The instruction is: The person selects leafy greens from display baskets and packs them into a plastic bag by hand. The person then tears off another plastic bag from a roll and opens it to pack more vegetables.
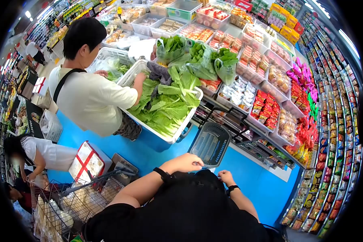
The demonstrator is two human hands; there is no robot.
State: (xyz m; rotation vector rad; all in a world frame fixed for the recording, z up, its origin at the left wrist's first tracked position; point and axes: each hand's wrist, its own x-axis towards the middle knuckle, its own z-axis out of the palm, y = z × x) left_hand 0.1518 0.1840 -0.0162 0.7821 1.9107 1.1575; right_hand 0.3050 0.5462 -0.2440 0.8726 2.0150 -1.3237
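My left hand (184, 163), a dark band at its wrist, is closed with the fingers curled inward in front of my black shirt. Just beyond it is a dark grey shopping basket (211, 143) with slotted sides and nothing visible inside; whether my hand touches its rim I cannot tell. My right hand (226, 177), also with a dark wristband, is curled closed to the right of the basket's near end. What either hand holds, if anything, is hidden.
Ahead, a person in a pale shirt (97, 94) reaches into a white crate of leafy greens (165, 115). Snack bins (266, 111) line the front right, beside tall packet shelves (330, 121). A wire cart (84, 197) stands left, near another person in white (48, 155).
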